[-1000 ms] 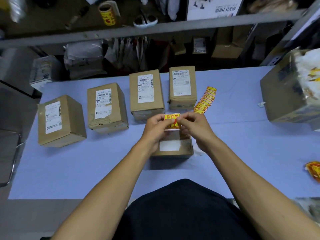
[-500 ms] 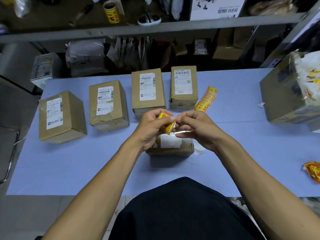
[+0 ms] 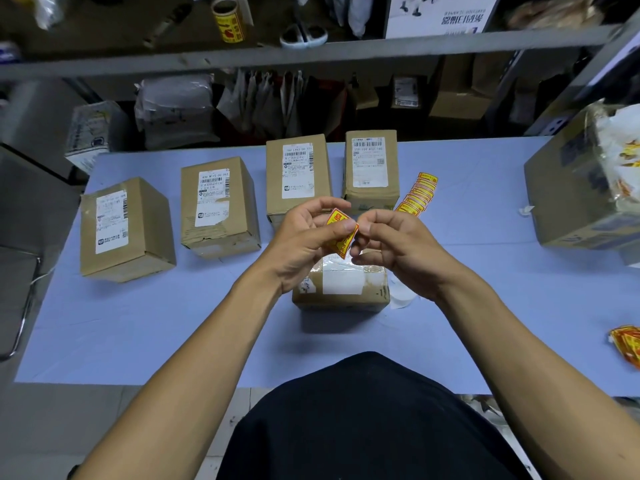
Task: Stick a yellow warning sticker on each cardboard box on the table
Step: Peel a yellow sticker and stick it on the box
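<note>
My left hand (image 3: 304,242) and my right hand (image 3: 398,249) both pinch one yellow-and-red warning sticker (image 3: 341,233), which is bent and tilted between the fingertips. Right below them a small cardboard box (image 3: 341,285) with a white label lies on the blue table (image 3: 156,323). Behind it stands a row of labelled cardboard boxes: the far-left box (image 3: 121,230), the second box (image 3: 218,206), the third box (image 3: 298,174) and the fourth box (image 3: 370,168). A strip of yellow stickers (image 3: 417,195) lies to the right of the fourth box.
A large open carton (image 3: 568,199) with plastic-wrapped goods sits at the table's right edge. More yellow stickers (image 3: 627,342) lie at the near right. A peeled white backing (image 3: 401,296) rests beside the small box. A shelf rack (image 3: 311,58) with a sticker roll (image 3: 230,22) runs behind.
The sticker was held flat and facing me; now it is bent and turned on edge between my fingertips. My hands have stayed above the small box, shifting slightly.
</note>
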`<state>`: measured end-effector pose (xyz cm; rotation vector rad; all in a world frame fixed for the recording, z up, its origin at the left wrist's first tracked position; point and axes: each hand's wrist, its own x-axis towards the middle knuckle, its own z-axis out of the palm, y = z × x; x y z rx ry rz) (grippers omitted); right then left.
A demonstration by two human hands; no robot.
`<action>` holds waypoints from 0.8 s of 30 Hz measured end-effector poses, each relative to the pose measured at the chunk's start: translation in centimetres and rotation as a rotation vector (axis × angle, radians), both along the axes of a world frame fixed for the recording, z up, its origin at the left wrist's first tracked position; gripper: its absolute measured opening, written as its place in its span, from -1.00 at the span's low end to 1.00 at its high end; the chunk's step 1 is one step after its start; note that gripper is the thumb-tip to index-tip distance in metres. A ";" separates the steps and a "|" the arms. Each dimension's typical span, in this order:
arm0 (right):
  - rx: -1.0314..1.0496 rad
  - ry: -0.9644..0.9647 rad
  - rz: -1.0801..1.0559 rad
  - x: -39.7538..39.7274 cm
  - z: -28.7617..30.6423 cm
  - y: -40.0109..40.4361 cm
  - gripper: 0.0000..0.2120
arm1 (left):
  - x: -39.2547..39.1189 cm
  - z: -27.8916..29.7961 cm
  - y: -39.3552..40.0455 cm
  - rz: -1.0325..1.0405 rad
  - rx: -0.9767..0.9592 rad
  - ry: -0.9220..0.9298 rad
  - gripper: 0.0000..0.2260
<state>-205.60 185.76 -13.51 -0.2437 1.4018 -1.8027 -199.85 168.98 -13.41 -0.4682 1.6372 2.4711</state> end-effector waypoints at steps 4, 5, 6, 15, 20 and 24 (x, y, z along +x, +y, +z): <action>-0.033 0.017 -0.086 0.3 -0.1 -0.4 -0.80 | 0.1 -0.5 0.9 0.181 -0.093 0.039 -0.67; -0.029 0.035 -0.113 0.4 -0.1 -0.4 -0.80 | 0.1 -0.6 1.2 0.219 -0.191 0.076 -0.72; -0.024 0.059 -0.137 0.4 -0.1 -0.5 -0.81 | 0.1 -0.6 1.4 0.241 -0.295 0.128 -0.80; 0.031 0.260 -0.214 0.9 0.7 -0.1 -0.85 | 0.5 0.0 1.8 0.196 -0.420 0.296 -0.91; 0.073 0.315 -0.286 1.1 1.1 -0.3 -0.87 | 0.7 0.2 1.8 0.168 -0.505 0.328 -0.86; 0.082 0.288 -0.329 1.2 1.3 -0.3 -0.90 | 0.7 0.2 1.8 0.175 -0.623 0.310 -0.87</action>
